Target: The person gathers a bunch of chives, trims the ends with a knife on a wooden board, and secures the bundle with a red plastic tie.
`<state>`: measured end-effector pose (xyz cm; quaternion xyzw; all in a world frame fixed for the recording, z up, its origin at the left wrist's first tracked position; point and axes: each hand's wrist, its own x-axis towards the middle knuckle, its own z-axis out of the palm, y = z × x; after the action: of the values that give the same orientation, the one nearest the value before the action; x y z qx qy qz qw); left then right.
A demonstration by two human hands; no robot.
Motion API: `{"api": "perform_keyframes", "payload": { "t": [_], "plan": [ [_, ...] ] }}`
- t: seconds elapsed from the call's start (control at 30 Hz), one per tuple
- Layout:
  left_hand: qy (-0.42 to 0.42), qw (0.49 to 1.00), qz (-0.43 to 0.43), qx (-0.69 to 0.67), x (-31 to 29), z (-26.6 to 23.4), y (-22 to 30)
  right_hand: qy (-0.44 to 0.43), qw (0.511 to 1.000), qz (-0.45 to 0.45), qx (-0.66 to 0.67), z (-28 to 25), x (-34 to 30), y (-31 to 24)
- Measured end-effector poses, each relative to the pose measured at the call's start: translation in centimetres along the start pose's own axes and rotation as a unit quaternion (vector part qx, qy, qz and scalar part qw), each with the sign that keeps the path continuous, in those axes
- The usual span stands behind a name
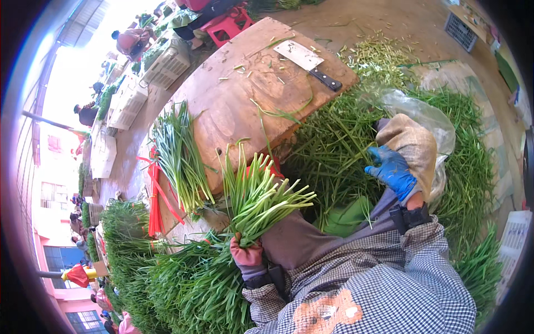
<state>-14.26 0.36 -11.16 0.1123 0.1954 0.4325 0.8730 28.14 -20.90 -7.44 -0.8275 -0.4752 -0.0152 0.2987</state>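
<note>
Left hand (246, 253): pink glove, fingers closed round the green bunch (268, 200), pale ends fanned unevenly
Right hand (394, 170): blue glove, fingers loosely parted, nothing seen in them, by the tan knee cloth (413, 136) (contact unclear)
Bunch: apparently at the gathering step, not tied as far as visible
Red ties (154, 195): probably wanted after the next move, evening the ends with the right fingers

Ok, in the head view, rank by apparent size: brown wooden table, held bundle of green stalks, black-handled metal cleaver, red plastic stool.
1. Brown wooden table
2. Held bundle of green stalks
3. Black-handled metal cleaver and red plastic stool: too alike to rank, the stool being farther off.
</note>
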Motion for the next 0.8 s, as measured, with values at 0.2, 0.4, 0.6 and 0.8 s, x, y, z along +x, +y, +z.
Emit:
{"api": "perform_keyframes", "payload": {
  "t": [0.2, 0.4, 0.6, 0.8],
  "plan": [
    [0.042, 0.996, 0.047, 0.063, -1.6, 0.6, 1.3, -0.22, 0.952, 0.209, 0.042, -2.5, 2.5, -3.1],
    [0.021, 0.994, 0.07, 0.087, -4.1, 10.2, 1.0, -0.1, 0.986, 0.093, 0.099, -0.1, 0.9, 0.2],
    [0.043, 0.982, -0.042, 0.178, -5.4, 8.7, 3.9, -0.057, 0.996, 0.024, 0.072, 0.9, 1.8, -1.9],
    [0.068, 0.968, 0.011, 0.242, -5.5, 11.1, 3.9, -0.092, 0.992, 0.018, 0.08, 0.4, 2.9, -3.2]
  ]
}}
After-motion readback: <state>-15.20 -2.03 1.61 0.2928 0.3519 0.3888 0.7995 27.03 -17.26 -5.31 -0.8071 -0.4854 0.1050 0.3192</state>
